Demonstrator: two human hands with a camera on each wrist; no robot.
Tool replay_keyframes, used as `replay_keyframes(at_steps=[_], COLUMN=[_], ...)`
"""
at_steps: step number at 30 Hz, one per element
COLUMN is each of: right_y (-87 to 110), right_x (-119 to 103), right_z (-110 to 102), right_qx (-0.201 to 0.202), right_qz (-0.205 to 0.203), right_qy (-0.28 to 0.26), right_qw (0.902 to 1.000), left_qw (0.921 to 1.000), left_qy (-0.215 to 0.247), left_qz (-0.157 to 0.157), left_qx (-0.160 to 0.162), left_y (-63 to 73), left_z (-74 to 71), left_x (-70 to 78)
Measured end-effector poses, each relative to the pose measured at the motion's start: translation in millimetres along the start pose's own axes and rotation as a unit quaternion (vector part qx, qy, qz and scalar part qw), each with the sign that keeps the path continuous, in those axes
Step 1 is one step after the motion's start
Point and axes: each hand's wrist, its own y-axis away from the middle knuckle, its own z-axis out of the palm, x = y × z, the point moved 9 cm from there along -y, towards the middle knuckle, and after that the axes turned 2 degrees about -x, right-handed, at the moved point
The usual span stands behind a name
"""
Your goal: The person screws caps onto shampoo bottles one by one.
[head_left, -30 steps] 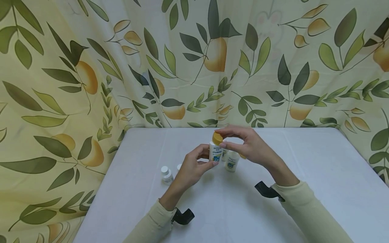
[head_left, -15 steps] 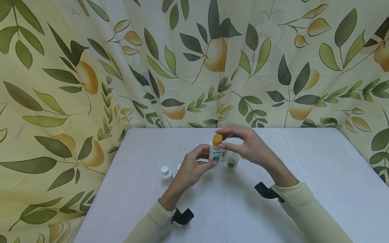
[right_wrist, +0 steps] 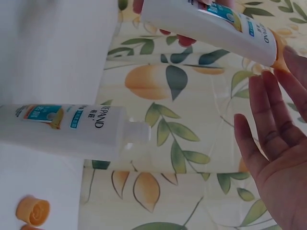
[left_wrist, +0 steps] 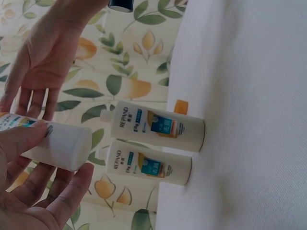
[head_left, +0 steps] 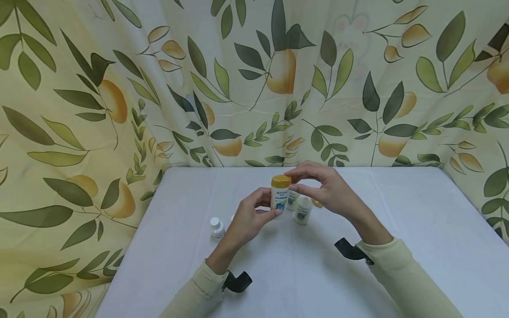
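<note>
My left hand (head_left: 248,221) grips a white bottle (head_left: 280,198) upright above the table, its printed label facing me. Thumb and fingers wrap the lower part of this bottle (left_wrist: 62,146) in the left wrist view. At its top, my right hand (head_left: 326,187) pinches the edge of the orange cap (head_left: 281,181) between thumb and index finger; the other fingers hang free. Behind the hands stand two similar white bottles, one nearer (head_left: 303,211) and one farther (head_left: 293,199), both with bare white necks. A loose orange cap (right_wrist: 32,210) lies beside them on the table.
To the left stands a small white bottle with a white cap (head_left: 217,229); another white shape is mostly hidden by my left hand. The white table (head_left: 397,212) ends at a leaf-and-fruit patterned curtain (head_left: 254,88). Black cameras (head_left: 237,282) jut from both wrists.
The held bottle has turned, so its cap shows its broad side instead of a narrow one. My left hand has shifted slightly left, and my right fingertips now sit at the cap's right edge.
</note>
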Motion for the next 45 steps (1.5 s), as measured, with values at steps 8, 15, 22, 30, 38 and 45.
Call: replay_keyframes(at_steps=[8,15,22,30,38,45], right_y=[-0.8,-2.7,-3.5,-4.2,-4.9,-5.8], right_x=[-0.8,-1.4,0.5,3.6,4.9,3.5], right_z=[-2.5,-2.3,0.1,4.8,7.8,7.7], right_qx=[0.015,0.026,0.030,0.019,0.010,0.016], right_qz=[-0.014,-0.016,-0.009,0.012,0.028,0.033], right_qy=[0.003,0.003,-0.003,-0.010,-0.013,-0.013], right_qw=[0.9998,0.9995,0.9995,0.9997,0.9995,0.9992], left_qw=[1.0000,1.0000,1.0000,0.9997,0.9996,0.9994], left_qy=[-0.001,0.005,0.003,0.004,0.003,0.002], left_qz=[-0.001,-0.007,0.006,0.018,0.022,0.028], left_qx=[0.001,-0.002,-0.007,-0.015,-0.018,-0.018], left_y=[-0.3,-0.1,0.4,1.5,1.2,1.2], left_z=[-0.8,1.1,3.4,6.7,9.3,11.2], left_x=[-0.8,-1.0,1.8,4.4,4.2,5.1])
